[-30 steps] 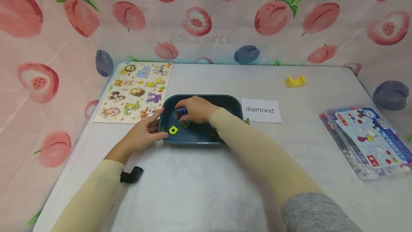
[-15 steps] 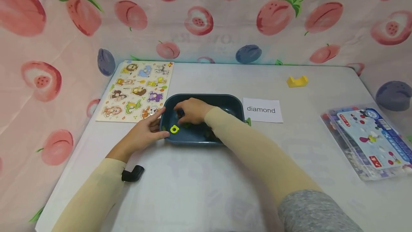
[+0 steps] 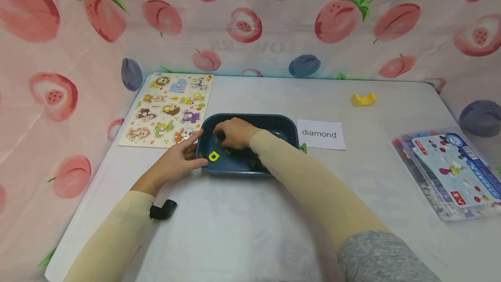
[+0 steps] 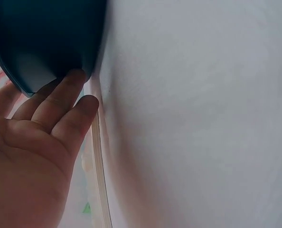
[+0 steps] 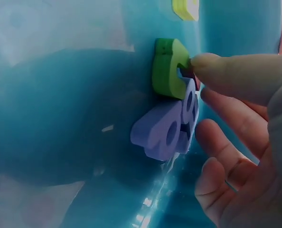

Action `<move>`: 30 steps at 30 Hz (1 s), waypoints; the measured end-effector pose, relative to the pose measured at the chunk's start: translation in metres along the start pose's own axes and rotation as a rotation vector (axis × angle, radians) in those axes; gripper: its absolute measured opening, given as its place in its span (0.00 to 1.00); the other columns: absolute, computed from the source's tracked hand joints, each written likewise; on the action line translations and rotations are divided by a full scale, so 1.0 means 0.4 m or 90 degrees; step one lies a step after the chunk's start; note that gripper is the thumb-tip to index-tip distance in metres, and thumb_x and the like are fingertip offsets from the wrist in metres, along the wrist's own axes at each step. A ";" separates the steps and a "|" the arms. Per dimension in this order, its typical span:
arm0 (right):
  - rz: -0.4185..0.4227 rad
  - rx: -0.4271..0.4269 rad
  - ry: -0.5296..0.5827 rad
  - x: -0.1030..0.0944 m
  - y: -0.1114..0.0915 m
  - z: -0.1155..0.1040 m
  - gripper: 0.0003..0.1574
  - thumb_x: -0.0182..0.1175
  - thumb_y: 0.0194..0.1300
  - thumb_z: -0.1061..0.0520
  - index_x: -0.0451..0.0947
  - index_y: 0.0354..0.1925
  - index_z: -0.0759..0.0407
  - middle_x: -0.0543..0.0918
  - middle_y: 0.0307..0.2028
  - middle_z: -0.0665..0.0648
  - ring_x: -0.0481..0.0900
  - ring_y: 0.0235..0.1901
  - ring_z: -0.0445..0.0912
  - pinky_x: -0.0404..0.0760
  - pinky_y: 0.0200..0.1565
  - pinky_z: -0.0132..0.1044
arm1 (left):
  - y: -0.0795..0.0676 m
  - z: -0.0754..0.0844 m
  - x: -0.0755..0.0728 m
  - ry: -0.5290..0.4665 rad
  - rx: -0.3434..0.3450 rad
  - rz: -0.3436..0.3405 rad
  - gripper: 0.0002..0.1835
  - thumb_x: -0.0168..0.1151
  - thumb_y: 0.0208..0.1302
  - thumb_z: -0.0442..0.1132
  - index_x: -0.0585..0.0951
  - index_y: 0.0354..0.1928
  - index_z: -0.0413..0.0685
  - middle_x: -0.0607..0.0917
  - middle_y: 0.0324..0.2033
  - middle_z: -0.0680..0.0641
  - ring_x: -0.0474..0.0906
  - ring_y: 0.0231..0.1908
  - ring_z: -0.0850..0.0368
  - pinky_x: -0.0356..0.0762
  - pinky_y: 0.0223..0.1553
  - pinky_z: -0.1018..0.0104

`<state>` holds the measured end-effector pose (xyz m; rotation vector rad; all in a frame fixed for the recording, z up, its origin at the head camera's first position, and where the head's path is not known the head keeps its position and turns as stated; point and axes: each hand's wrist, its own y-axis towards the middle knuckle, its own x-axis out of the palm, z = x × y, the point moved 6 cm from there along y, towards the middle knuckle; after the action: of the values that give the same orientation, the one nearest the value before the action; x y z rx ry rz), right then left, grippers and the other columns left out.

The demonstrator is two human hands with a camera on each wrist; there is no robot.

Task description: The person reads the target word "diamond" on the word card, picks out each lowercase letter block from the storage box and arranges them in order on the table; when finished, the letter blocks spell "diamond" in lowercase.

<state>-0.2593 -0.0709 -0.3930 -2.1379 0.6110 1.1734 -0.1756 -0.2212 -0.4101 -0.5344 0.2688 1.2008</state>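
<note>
A dark teal tray [image 3: 287, 121] lies mid-table with small letter-like pieces inside. My left hand [image 3: 174, 161] holds its left end, thumb at the front corner and fingers against the outer wall. Inside the tray is my right hand [image 3: 236, 134], fingers loosely bent. In the right wrist view its thumb tip touches a dark red piece [image 5: 196, 81], mostly hidden behind a green piece [image 5: 168, 71]. Purple pieces [image 5: 162, 128] lie beside the fingertips, apart from them. A yellow-green ring-shaped piece [image 3: 213, 156] sits near the tray's left end.
An animal puzzle board [image 3: 166, 110] lies at the back left. Right of the tray is a white card [image 3: 321, 134] reading "diamond", with a green piece [image 3: 303, 147] by the tray. A yellow block [image 3: 363, 99] and a clear plastic case [image 3: 450, 173] are farther right.
The blue-purple piece seen between my right thumb and fingers a second ago is now hidden in the head view. My right hand shifts slightly within the tray; my left keeps its hold.
</note>
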 end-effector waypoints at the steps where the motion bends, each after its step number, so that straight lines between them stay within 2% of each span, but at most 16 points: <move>1: 0.000 0.000 -0.001 0.000 0.000 0.000 0.27 0.64 0.70 0.53 0.76 0.66 0.52 0.81 0.57 0.51 0.76 0.47 0.44 0.72 0.63 0.40 | 0.001 0.000 0.000 0.001 0.001 0.000 0.50 0.72 0.63 0.47 0.52 0.80 0.65 0.68 0.70 0.36 0.70 0.66 0.42 0.66 0.64 0.47; 11: 0.013 -0.012 -0.007 0.000 -0.001 -0.001 0.22 0.65 0.70 0.51 0.80 0.59 0.54 0.84 0.49 0.51 0.79 0.45 0.42 0.76 0.56 0.37 | 0.003 0.000 0.002 -0.004 0.002 -0.003 0.50 0.72 0.63 0.46 0.51 0.80 0.64 0.67 0.70 0.36 0.69 0.66 0.41 0.67 0.63 0.48; 19: 0.006 -0.040 0.035 0.000 0.005 -0.014 0.25 0.65 0.70 0.54 0.77 0.63 0.55 0.81 0.58 0.53 0.77 0.57 0.43 0.71 0.63 0.38 | 0.004 -0.001 0.001 -0.003 0.005 -0.007 0.50 0.72 0.63 0.49 0.51 0.80 0.65 0.68 0.70 0.36 0.70 0.66 0.42 0.68 0.63 0.48; 30: -0.002 -0.041 0.025 0.008 0.004 -0.014 0.23 0.60 0.71 0.60 0.78 0.63 0.55 0.83 0.55 0.53 0.78 0.53 0.43 0.73 0.61 0.38 | 0.007 -0.007 0.001 0.007 -0.004 -0.002 0.50 0.72 0.63 0.48 0.51 0.80 0.65 0.69 0.69 0.36 0.71 0.65 0.42 0.67 0.63 0.47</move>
<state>-0.2553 -0.0763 -0.3940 -2.2206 0.5947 1.1667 -0.1777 -0.2216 -0.4133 -0.5467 0.2732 1.1957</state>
